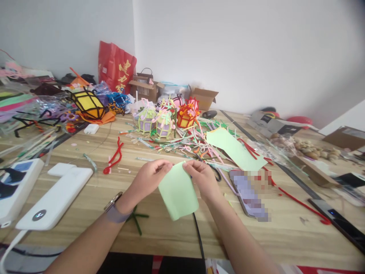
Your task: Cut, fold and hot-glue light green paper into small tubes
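Note:
A light green sheet of paper [179, 194] hangs between my two hands, its lower edge curling over. My left hand [152, 176] pinches its upper left corner, and my right hand [202, 177] pinches the upper right. Under my left wrist, a dark green pipe-cleaner piece [138, 217] lies on the table, partly hidden. Just beyond my right hand lie scissors [215, 171], mostly covered by the hand and scraps. A larger green sheet [235, 148] rests farther right, with red pipe cleaners [249, 148] across its edge.
Small pipe-cleaner lanterns [164, 123] stand at the back among scattered strips. A phone [248, 194] lies right of my right hand. At the left are a white power bank [57, 198] and a power strip [19, 190]. A red bag [115, 68] stands behind.

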A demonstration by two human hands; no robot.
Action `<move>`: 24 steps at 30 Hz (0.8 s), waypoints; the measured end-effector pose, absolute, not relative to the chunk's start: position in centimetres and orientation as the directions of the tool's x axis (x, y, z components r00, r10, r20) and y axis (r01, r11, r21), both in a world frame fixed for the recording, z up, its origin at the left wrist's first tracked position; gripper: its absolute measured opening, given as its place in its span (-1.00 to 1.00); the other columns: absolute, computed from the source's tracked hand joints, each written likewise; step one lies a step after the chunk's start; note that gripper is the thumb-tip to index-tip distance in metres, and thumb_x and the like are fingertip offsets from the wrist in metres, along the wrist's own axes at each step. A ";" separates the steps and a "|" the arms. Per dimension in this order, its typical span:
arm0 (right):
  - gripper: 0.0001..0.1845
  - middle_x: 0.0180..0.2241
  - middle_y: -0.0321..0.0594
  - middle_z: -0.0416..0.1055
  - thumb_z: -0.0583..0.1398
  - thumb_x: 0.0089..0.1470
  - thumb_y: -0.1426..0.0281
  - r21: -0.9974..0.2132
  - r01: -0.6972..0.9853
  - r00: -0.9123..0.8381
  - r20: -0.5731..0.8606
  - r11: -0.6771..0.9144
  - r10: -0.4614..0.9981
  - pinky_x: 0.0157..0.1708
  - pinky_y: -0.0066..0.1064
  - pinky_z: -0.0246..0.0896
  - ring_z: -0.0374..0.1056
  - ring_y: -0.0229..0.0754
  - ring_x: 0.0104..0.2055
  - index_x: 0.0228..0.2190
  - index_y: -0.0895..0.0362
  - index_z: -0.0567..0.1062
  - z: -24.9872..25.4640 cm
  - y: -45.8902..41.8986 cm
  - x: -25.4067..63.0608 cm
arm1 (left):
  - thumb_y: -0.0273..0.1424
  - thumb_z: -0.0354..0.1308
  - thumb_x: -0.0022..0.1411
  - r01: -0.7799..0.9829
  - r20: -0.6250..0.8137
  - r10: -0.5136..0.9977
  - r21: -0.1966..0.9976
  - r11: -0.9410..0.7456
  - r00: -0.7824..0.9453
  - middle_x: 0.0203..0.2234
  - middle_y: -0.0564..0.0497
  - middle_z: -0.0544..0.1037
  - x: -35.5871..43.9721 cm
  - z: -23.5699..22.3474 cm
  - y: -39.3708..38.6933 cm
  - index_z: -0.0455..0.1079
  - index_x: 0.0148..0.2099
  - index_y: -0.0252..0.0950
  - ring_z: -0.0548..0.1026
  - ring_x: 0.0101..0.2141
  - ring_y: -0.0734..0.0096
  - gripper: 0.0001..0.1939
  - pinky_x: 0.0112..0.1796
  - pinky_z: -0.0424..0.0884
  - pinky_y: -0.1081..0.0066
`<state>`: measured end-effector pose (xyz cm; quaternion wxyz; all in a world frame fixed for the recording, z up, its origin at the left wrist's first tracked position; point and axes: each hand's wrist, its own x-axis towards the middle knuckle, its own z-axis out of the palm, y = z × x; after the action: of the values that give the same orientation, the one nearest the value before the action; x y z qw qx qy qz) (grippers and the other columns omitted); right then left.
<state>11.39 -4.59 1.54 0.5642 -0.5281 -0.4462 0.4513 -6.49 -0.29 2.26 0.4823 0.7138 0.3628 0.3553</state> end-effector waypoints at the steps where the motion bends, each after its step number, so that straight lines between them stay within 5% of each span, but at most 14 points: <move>1: -0.63 -0.63 -0.37 0.34 0.38 -0.21 0.11 -0.996 -0.068 0.235 0.033 0.051 0.971 -0.52 -0.47 0.04 0.14 -0.33 -0.57 -0.61 0.14 0.48 1.5 -4.5 11.5 | -0.09 0.12 0.20 0.119 0.139 0.880 0.969 -0.215 0.454 -0.36 -0.02 0.60 -6.5 2.1 -0.2 0.51 -0.22 -0.30 0.49 -0.34 0.29 -0.63 -0.37 0.29 0.47; 4: -0.64 -0.59 -0.37 0.34 0.37 -0.18 0.09 -0.976 -0.182 0.374 0.044 0.120 0.927 -0.50 -0.46 0.09 0.17 -0.31 -0.55 -0.54 0.12 0.47 1.3 -4.2 11.9 | -0.11 0.24 0.10 -0.057 0.055 0.886 0.998 -0.032 0.460 -0.31 -0.07 0.62 -6.3 1.7 0.1 0.46 -0.08 -0.32 0.53 -0.26 0.22 -0.56 -0.23 0.37 0.39; 7: -0.63 -0.52 -0.32 0.38 0.31 -0.09 0.05 -0.966 -0.205 0.423 0.058 0.158 0.904 -0.46 -0.42 0.19 0.25 -0.25 -0.49 -0.45 0.10 0.45 0.8 -3.9 12.1 | -0.19 0.32 0.03 -0.072 0.027 0.854 0.997 0.013 0.520 -0.39 -0.03 0.62 -6.2 1.5 0.3 0.49 -0.23 -0.32 0.53 -0.32 0.26 -0.67 -0.23 0.38 0.39; 10: -0.67 -0.27 -0.17 0.47 0.27 -0.01 0.13 -0.946 0.144 0.481 0.324 0.292 0.815 -0.25 -0.28 0.30 0.36 -0.11 -0.23 -0.27 0.07 0.47 0.8 -4.1 12.3 | -0.23 0.28 0.07 -0.009 0.091 0.893 0.995 -0.097 0.441 -0.45 0.02 0.59 -6.2 1.7 0.1 0.51 -0.34 -0.30 0.50 -0.38 0.30 -0.78 -0.30 0.35 0.44; 14: -0.82 -0.14 -0.11 0.44 0.21 0.12 0.32 -0.537 0.734 0.237 0.777 0.416 0.583 -0.01 -0.09 0.20 0.32 -0.03 -0.02 -0.20 0.02 0.51 1.5 -5.2 12.1 | -0.24 0.19 0.16 0.089 0.202 0.906 0.964 -0.252 0.371 -0.42 0.03 0.61 -6.3 2.3 -0.5 0.55 -0.26 -0.25 0.51 -0.36 0.28 -0.78 -0.34 0.34 0.46; 17: -0.87 -0.24 -0.15 0.45 0.20 0.14 0.38 -0.370 0.818 0.077 0.829 0.440 0.554 -0.09 -0.13 0.24 0.36 -0.07 -0.14 -0.25 0.02 0.54 1.7 -5.7 11.8 | -0.25 0.16 0.19 0.178 0.302 0.886 0.907 -0.380 0.351 -0.39 0.02 0.63 -6.2 2.5 -1.1 0.55 -0.27 -0.21 0.52 -0.34 0.26 -0.80 -0.28 0.34 0.44; 24: -0.93 -0.27 -0.17 0.46 0.22 0.12 0.37 -0.423 0.804 0.107 0.795 0.418 0.598 -0.15 -0.18 0.27 0.37 -0.07 -0.16 -0.30 0.02 0.52 1.7 -6.0 11.5 | -0.26 0.09 0.25 0.302 0.472 0.821 0.770 -0.561 0.321 -0.31 -0.04 0.63 -6.2 1.9 -1.2 0.54 -0.24 -0.20 0.53 -0.25 0.22 -0.78 -0.14 0.35 0.36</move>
<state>11.52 -5.97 1.66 0.5218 -0.5303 -0.6609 -0.0989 -6.19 -1.20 1.89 0.2878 0.7600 0.3694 0.4506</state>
